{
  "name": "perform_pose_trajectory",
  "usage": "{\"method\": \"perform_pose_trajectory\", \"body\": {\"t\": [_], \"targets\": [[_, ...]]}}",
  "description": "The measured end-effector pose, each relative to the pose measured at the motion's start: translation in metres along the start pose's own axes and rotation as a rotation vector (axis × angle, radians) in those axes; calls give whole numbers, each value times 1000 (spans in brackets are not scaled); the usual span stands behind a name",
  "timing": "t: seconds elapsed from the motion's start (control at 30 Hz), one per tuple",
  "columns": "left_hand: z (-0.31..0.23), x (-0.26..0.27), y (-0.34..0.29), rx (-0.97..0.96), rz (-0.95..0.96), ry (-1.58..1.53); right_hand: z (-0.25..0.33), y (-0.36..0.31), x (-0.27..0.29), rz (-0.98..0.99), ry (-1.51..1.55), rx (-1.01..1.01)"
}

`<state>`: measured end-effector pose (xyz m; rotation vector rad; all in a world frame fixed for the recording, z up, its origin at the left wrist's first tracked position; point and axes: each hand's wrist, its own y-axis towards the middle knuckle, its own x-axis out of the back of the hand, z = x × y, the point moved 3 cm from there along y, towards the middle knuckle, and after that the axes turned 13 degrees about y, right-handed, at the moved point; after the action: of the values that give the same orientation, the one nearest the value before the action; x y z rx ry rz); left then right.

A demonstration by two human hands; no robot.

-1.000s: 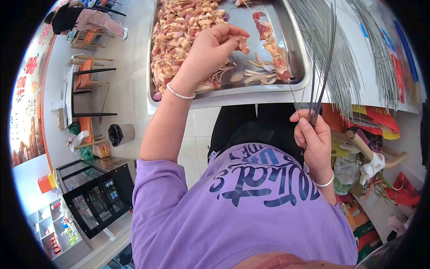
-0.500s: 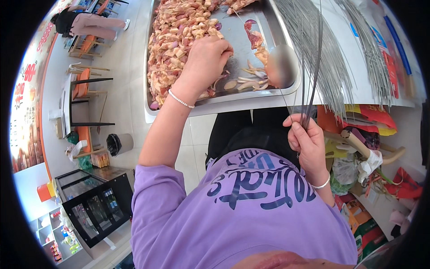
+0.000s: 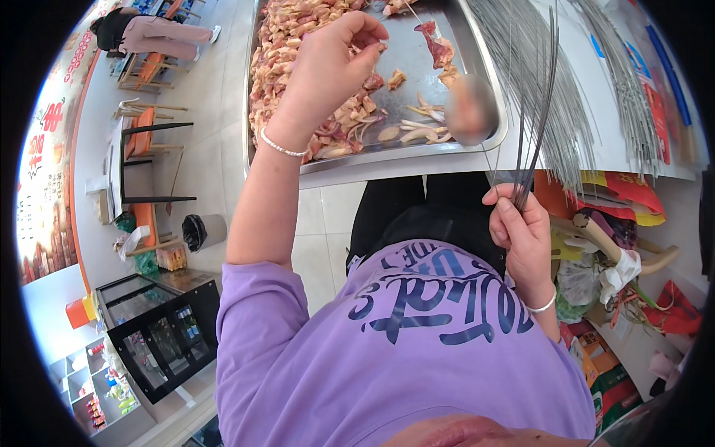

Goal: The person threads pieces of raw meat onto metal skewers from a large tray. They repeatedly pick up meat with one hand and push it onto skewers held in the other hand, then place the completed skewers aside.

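Observation:
My left hand (image 3: pixel 339 63) is over the steel tray (image 3: pixel 417 56), thumb and fingertips pinched together. What sits between them is too small to make out. Below it spreads a heap of raw meat pieces (image 3: pixel 277 82) with sliced onion. My right hand (image 3: pixel 521 231), in front of my body, is closed round a bunch of thin metal skewers (image 3: pixel 540 112) pointing away from me. One skewer leans left over the tray, with meat chunks (image 3: pixel 439 52) threaded on it; a blurred patch hides its lower part. A single meat piece (image 3: pixel 396 80) and pale onion strips (image 3: pixel 421 132) lie on the tray bottom.
Loose metal skewers (image 3: pixel 547 82) cover the white table right of the tray, with another bundle (image 3: pixel 622 89) farther right. A wooden chair arm (image 3: pixel 596 231) and bags stand below the table edge. At left are a bin (image 3: pixel 205 232), orange chairs (image 3: pixel 141 134) and a person (image 3: pixel 153 36).
My left hand has lifted off the meat heap and moved farther from me, still pinched. The lone meat piece now shows on the tray. My right hand keeps hold of the skewers.

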<state>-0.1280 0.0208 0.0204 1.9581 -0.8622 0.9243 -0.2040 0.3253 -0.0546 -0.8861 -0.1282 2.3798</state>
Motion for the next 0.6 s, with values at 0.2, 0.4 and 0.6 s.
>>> {"method": "perform_pose_trajectory", "body": {"t": [0.2, 0.4, 0.6], "targets": [[12, -33, -7, -87, 146, 467, 0, 2, -1, 18, -17, 0], [9, -60, -8, -110, 131, 567, 1, 2, -2, 17, 4, -16], [5, -48, -5, -55, 196, 542, 0, 1, 3, 11, -8, 5]]}}
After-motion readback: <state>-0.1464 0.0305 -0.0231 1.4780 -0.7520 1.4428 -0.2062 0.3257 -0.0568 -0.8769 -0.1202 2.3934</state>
